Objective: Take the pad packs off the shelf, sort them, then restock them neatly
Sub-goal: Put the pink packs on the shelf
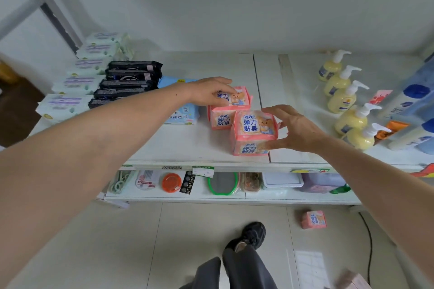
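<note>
**Restocking: pink pad packs going back on the shelf**

Right hand [294, 130] pinches the front pink pad pack [253, 132] near the shelf [187, 145] edge. Left hand [209, 92] grips the rear pink stack [231, 107]. One pack on the floor [314, 219]. Next: square the rows, retrieve the stray.

head view looks down, close over shelf [187, 145].
</note>
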`<action>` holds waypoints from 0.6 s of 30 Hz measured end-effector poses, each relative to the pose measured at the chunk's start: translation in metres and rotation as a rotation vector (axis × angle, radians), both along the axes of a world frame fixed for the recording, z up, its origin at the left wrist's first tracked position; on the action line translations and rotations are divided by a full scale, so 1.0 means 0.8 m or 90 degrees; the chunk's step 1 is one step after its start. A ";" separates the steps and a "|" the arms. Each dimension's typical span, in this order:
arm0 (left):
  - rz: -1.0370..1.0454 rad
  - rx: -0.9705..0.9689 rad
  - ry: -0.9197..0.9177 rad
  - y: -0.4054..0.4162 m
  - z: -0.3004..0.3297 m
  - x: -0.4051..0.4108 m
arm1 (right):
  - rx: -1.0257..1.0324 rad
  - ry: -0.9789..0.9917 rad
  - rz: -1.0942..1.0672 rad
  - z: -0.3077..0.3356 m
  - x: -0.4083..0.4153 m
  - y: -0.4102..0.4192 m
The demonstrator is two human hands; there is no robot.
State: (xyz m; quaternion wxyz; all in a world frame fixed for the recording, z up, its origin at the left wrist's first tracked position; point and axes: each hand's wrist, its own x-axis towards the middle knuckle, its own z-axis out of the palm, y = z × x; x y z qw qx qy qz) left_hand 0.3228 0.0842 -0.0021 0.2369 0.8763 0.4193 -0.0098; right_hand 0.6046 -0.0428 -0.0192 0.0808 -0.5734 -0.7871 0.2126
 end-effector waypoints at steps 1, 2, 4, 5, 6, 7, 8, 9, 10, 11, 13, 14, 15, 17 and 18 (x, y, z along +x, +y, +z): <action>0.012 0.005 -0.030 -0.001 -0.002 0.001 | 0.009 -0.017 0.008 -0.001 0.000 -0.001; 0.012 0.007 -0.052 -0.005 -0.003 0.003 | 0.016 -0.027 0.012 -0.003 -0.002 -0.002; -0.004 -0.003 -0.070 -0.010 -0.008 0.006 | 0.028 -0.027 0.019 -0.007 -0.008 -0.001; -0.004 -0.010 -0.066 -0.008 -0.010 0.007 | 0.034 -0.023 0.021 -0.011 -0.012 0.000; 0.001 -0.014 -0.058 -0.007 -0.010 0.007 | 0.039 -0.019 0.020 -0.013 -0.016 0.002; 0.012 -0.016 -0.046 -0.004 -0.009 0.007 | 0.042 -0.018 0.018 -0.016 -0.021 0.005; 0.024 -0.016 -0.033 -0.001 -0.006 0.008 | 0.045 -0.019 0.013 -0.018 -0.026 0.009; 0.036 -0.016 -0.024 0.004 -0.004 0.008 | 0.048 -0.020 0.008 -0.019 -0.030 0.013; 0.044 -0.017 -0.017 0.008 -0.003 0.008 | 0.048 -0.021 0.003 -0.020 -0.035 0.017; 0.049 -0.019 -0.012 0.013 -0.002 0.009 | 0.047 -0.021 -0.002 -0.020 -0.039 0.021; 0.057 -0.028 -0.010 0.021 0.000 0.010 | 0.044 -0.023 -0.012 -0.019 -0.048 0.030; 0.063 -0.033 -0.012 0.024 0.000 0.010 | 0.042 -0.024 -0.016 -0.018 -0.052 0.033; 0.071 -0.039 -0.012 0.028 0.002 0.011 | 0.041 -0.023 -0.021 -0.017 -0.055 0.038; 0.076 -0.041 0.000 0.035 0.006 0.014 | 0.035 -0.019 -0.030 -0.016 -0.061 0.045; 0.076 -0.041 0.012 0.038 0.007 0.015 | 0.032 -0.020 -0.035 -0.015 -0.064 0.049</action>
